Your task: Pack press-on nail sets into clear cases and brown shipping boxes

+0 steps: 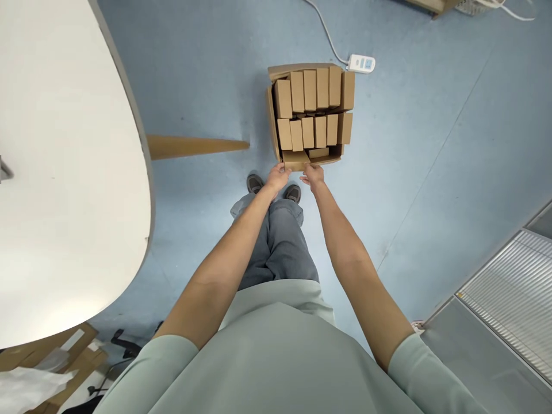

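On the blue floor in front of my feet stands an open cardboard carton (271, 122). Two rows of small brown cardboard boxes (322, 88) fill most of it, standing on edge. At the near side, one small cardboard box (295, 159) lies across the carton's rim. My left hand (278, 175) grips its left end, fingers closed. My right hand (314, 173) pinches the right end, with the lower fingers partly curled. Another small box (318, 153) lies lower inside the carton, to the right of the held one.
A white table (77, 172) with a wooden leg (194, 147) stands on the left. A white power strip (361, 63) with its cord lies just beyond the carton. Cardboard and plastic (52, 368) are piled at lower left. A grey cabinet (487, 351) is at lower right.
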A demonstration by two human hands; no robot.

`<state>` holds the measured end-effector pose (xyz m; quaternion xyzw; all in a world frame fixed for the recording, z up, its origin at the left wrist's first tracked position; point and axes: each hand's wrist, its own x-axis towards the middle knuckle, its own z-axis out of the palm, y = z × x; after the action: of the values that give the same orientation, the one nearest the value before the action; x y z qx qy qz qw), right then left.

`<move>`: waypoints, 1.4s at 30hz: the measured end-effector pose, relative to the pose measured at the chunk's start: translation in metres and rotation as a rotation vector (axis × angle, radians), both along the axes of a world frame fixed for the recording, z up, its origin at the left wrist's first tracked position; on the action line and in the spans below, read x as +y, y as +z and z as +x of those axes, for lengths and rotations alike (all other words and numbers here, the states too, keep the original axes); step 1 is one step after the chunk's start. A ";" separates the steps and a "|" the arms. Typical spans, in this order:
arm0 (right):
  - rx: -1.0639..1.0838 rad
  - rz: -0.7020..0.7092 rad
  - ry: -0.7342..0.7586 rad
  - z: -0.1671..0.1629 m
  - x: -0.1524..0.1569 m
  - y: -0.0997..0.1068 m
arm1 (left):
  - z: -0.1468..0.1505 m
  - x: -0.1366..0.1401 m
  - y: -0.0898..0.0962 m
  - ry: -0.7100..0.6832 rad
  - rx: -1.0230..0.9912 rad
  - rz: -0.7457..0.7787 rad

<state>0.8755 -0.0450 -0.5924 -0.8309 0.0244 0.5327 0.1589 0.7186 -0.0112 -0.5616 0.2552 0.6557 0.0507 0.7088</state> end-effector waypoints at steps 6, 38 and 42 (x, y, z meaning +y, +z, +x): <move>-0.016 0.071 0.135 -0.001 -0.008 0.061 | -0.005 0.005 0.066 -0.044 0.044 -0.075; 0.150 0.717 0.456 -0.065 -0.096 0.531 | -0.147 -0.103 0.515 0.134 -0.264 0.430; 0.138 0.758 0.492 -0.119 -0.108 0.550 | -0.202 -0.121 0.534 0.142 -0.288 0.517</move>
<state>0.7569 -0.1528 -0.0420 -0.6579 -0.3598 0.5800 0.3184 0.5168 -0.1322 -0.0277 0.3709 0.5299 0.3009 0.7008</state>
